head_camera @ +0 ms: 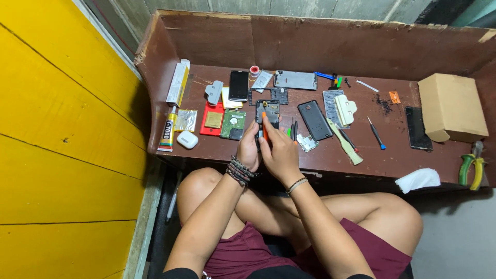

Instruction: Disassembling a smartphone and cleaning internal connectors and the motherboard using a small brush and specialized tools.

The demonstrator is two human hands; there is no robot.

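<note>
Opened phone (267, 114) amid black phones (315, 120), tweezers (293, 128).

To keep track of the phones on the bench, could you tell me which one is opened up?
The phone under the person's hands: its back is off, showing its insides. The other dark phones lie closed.

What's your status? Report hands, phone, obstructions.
Left hand steadies opened phone. Right hand holds orange-tipped tool on it. Tweezers beside, nothing blocking.
</note>
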